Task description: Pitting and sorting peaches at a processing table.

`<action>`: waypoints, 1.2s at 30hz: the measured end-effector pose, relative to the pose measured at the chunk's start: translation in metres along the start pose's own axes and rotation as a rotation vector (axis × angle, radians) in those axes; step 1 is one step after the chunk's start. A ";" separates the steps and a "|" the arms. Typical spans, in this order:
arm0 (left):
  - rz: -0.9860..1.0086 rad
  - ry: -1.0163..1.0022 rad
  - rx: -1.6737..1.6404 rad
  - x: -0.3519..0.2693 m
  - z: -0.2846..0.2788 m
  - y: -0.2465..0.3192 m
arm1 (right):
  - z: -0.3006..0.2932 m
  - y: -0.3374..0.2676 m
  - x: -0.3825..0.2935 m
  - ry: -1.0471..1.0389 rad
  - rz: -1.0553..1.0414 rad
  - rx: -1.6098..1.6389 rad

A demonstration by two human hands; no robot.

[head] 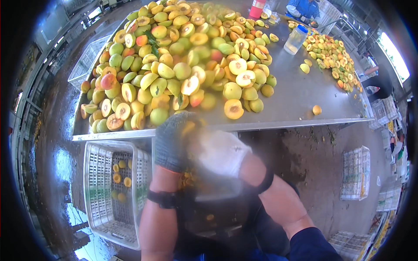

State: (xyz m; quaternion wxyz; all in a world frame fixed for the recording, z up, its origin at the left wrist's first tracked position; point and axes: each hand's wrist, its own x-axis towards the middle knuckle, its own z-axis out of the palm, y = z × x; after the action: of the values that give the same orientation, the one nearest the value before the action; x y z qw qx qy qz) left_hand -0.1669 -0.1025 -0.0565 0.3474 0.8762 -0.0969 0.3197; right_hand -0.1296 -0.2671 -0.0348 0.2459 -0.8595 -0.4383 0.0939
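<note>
My left hand (170,142), in a dark grey-green knit glove, is raised at the front edge of a metal table (287,107). Close against it on the right is my right hand (225,151) in a white glove. A blurred yellow patch (188,129), possibly fruit, shows at the left fingers. Haze over the middle of the view hides the fingertips and whatever either hand grips. Beyond them rises a large heap of yellow-green peaches (166,70), many halved with the stones showing. One cut peach half (233,109) lies near the table edge.
A white plastic crate (89,182) holding several peach halves (117,177) stands below left. Across the table are a blue-lidded clear jar (294,40), a second peach pile (329,57) and a pink container (257,9). A person (303,11) is at the far side. Another crate (355,173) is right.
</note>
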 end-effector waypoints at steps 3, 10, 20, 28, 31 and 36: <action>0.142 -0.085 0.055 0.003 -0.005 -0.012 | 0.005 0.016 0.006 0.013 -0.176 -0.003; -0.283 -0.028 -0.176 -0.007 0.012 0.000 | 0.015 -0.033 -0.013 0.110 0.201 0.105; -0.215 0.112 -0.342 -0.004 0.016 0.013 | -0.009 0.002 -0.004 -0.005 0.067 0.446; -0.022 -0.039 -0.087 0.001 -0.002 0.010 | 0.008 0.003 -0.014 0.035 -0.120 0.375; -0.410 0.143 -0.462 -0.005 0.018 0.028 | 0.020 -0.011 -0.015 0.100 0.145 0.666; -0.609 0.140 -0.865 -0.010 0.019 0.024 | 0.001 -0.001 -0.018 -0.003 0.120 0.662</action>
State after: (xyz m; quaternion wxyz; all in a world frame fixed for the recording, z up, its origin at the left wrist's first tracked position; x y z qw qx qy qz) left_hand -0.1750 -0.1335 -0.0602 0.7596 0.6180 0.0621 0.1929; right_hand -0.1417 -0.2807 -0.0357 0.5050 -0.7570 -0.3331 0.2469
